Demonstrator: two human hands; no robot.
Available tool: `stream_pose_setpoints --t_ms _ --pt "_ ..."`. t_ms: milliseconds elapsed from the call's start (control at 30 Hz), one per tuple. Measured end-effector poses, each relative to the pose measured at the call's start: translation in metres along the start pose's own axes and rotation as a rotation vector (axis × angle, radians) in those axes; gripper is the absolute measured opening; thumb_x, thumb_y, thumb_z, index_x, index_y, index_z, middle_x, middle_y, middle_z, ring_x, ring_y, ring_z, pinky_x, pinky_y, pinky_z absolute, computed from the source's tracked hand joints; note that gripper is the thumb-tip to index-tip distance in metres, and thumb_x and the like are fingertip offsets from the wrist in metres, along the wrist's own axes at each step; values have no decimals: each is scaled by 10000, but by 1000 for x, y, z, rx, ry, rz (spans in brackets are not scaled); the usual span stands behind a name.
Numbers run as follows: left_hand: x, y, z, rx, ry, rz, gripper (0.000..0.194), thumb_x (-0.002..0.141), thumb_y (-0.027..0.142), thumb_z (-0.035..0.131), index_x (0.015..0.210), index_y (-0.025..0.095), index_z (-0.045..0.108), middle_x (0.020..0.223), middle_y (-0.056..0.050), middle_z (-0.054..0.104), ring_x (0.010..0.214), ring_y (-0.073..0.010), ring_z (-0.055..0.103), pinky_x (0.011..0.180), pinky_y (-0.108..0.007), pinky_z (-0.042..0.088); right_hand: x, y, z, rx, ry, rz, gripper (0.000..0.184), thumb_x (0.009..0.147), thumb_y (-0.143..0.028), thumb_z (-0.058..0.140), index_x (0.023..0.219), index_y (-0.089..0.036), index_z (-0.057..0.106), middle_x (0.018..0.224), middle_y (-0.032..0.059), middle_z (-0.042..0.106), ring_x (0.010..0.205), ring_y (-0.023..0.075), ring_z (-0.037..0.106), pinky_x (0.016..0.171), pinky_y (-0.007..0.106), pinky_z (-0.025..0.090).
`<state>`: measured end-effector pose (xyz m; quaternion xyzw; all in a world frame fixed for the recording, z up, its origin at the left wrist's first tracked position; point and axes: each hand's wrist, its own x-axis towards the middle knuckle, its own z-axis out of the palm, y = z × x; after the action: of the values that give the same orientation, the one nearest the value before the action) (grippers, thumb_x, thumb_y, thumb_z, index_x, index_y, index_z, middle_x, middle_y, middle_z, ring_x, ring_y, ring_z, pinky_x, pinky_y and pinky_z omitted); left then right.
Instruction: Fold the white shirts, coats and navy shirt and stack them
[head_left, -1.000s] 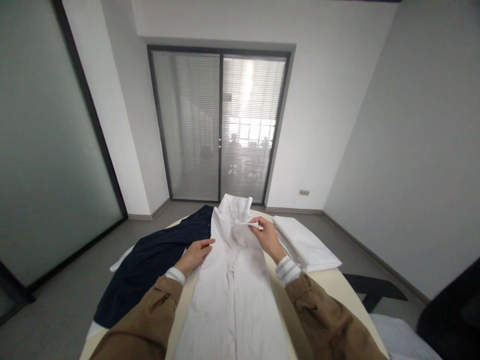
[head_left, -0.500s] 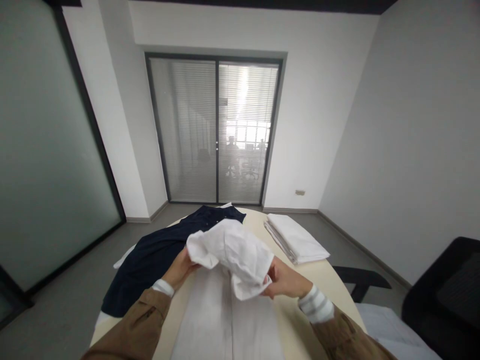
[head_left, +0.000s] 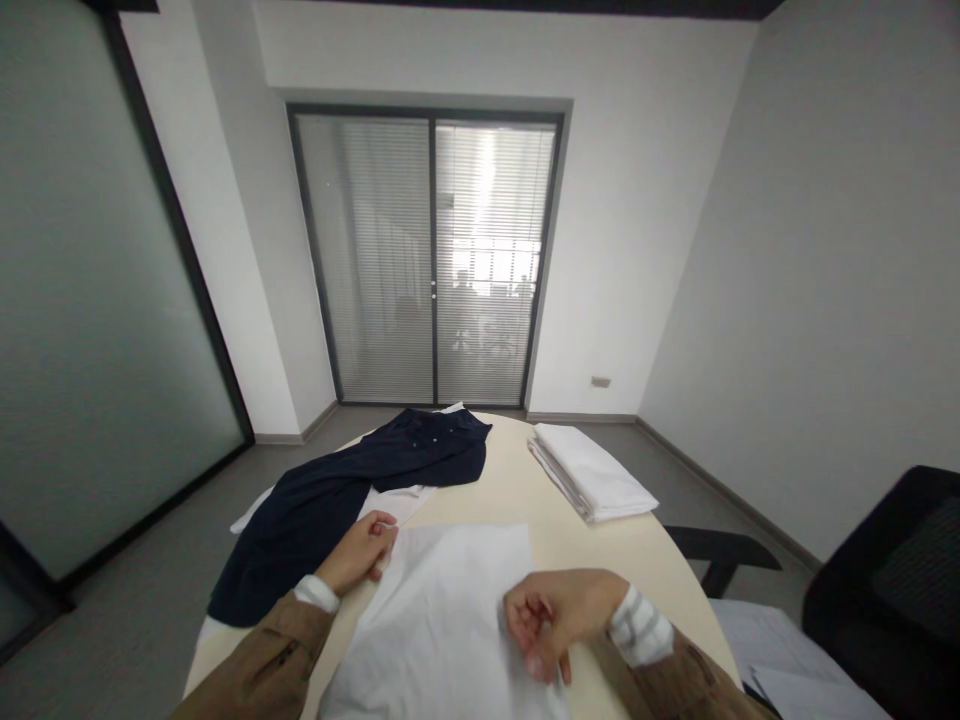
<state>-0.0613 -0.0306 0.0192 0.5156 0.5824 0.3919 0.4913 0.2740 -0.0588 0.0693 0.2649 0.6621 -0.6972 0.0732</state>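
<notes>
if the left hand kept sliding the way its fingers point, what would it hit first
The left hand points right and a little away, its fingertips on the near-left edge of the white garment. Going on, it would probably just ride further over that cloth; the dark blue garment lies off to its far side.

white shirt (head_left: pixel 450 610) | navy garment (head_left: pixel 337 500) | white folded stack (head_left: pixel 592 472) | beige table (head_left: pixel 600 530)

White shirt (head_left: pixel 450 610) (folded) flat on table (head_left: pixel 517 490)
</notes>
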Motion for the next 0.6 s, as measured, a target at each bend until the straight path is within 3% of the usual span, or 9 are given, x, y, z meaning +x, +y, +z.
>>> stream_pose_setpoints --t_ms 67,133,200,300,433,533,600 --pt "4 -2 2 62 6 -57 577 707 626 651 1057 175 568 565 74 498 366 -105 437 334 -202 307 -11 -1 -16 -69 388 -34 507 689 -645 736 797 -199 521 596 -58 568 489 83 541 416 165 460" --pt "6 -2 4 63 -3 -102 649 733 648 619 1185 187 552 547 74 508 349 -126 465 315 -207 292 -15 2 -31 -131 767 -3 489 796 -694 592 864 -216 516 565 -61 538 445 81 489 382 166 396" --pt "9 -2 5 66 -1 -103 680 736 634 636 1245 190 558 507 75 504 367 -147 502 328 -213 311 -13 8 -43 -126 978 63 513 822 -719 526 984 -232 526 578 -47 565 440 97 497 382 184 379" --pt "18 -2 8 74 -30 -21 591 700 557 718 1128 155 656 550 25 604 501 -183 607 455 -252 448 0 22 -54 -76 943 75 541 820 -707 536 1085 -237 570 657 -5 632 505 127 575 433 211 416" --pt "34 0 15 -18 -84 133 531 624 475 807 1025 140 709 987 -108 741 901 -273 696 795 -335 535 16 36 -68 -13 966 -46 493 760 -605 665 1011 -181 636 630 -30 577 549 118 564 497 226 438" --pt "42 10 24 -167 -97 145 698 629 474 821 1219 149 638 1201 -142 684 1021 -291 677 887 -363 524 20 39 -84 111 1082 -161 479 724 -515 717 1050 -177 617 646 -54 549 597 114 564 578 251 479" --pt "47 18 31 -287 -126 125 849 653 471 818 1390 190 505 1290 -135 639 1046 -286 674 898 -368 529 22 37 -94 212 1161 -279 486 727 -470 713 1112 -202 587 758 -31 603 701 131 608 661 274 511"
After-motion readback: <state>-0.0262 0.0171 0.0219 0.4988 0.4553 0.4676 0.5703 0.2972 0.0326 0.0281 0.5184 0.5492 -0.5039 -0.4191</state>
